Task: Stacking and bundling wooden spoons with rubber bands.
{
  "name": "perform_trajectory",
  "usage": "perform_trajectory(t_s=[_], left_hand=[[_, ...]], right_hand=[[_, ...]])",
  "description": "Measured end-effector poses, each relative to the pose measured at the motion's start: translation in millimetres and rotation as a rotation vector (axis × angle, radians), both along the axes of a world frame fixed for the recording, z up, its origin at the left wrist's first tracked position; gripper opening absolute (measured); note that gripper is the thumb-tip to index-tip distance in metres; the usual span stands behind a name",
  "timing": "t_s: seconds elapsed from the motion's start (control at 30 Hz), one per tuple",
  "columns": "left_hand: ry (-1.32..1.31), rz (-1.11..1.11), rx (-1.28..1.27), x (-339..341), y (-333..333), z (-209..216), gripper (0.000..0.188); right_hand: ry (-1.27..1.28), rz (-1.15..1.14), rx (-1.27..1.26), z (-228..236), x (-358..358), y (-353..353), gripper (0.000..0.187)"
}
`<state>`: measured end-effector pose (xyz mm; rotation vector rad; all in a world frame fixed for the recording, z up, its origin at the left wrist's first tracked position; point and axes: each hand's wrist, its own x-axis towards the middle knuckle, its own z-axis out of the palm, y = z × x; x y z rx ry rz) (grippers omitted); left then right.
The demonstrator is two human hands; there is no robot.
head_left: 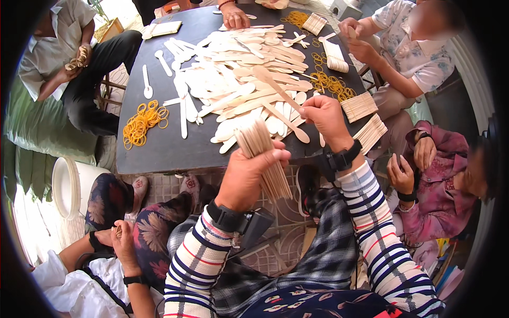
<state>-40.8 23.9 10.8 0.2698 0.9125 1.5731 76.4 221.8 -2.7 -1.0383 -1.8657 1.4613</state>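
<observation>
My left hand (245, 177) is wrapped round a thick bundle of wooden spoons (253, 139), held tilted just past the table's near edge. Between thumb and fingertips, my right hand (327, 119) pinches a single wooden spoon (271, 83) by one end. Its other end points up and left over a large heap of loose wooden spoons (238, 103) on the dark table (154, 63). The hands are apart, the right one farther out and to the right.
Yellow rubber bands lie in piles at left (144, 123) and right (331, 87). Stacked spoon bundles (359, 107) line the right edge; another bundle (163, 29) lies far left. Several people sit around, some handling spoons. A white bucket (68, 185) stands on the floor at left.
</observation>
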Motion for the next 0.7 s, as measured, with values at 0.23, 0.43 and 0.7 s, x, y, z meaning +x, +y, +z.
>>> perform_trajectory(t_s=[0.23,0.43,0.7], left_hand=[[-0.123,0.204,0.0,-21,2,-8,0.031],[-0.144,0.252,0.005,-28,6,-13,0.033],[-0.067,0.277,0.101,-30,9,-13,0.045]], right_hand=[[0.292,0.114,-0.614,18,31,-57,0.009],[0.321,0.216,-0.736,16,33,-74,0.009],[0.255,0.303,-0.836,11,30,-84,0.009]])
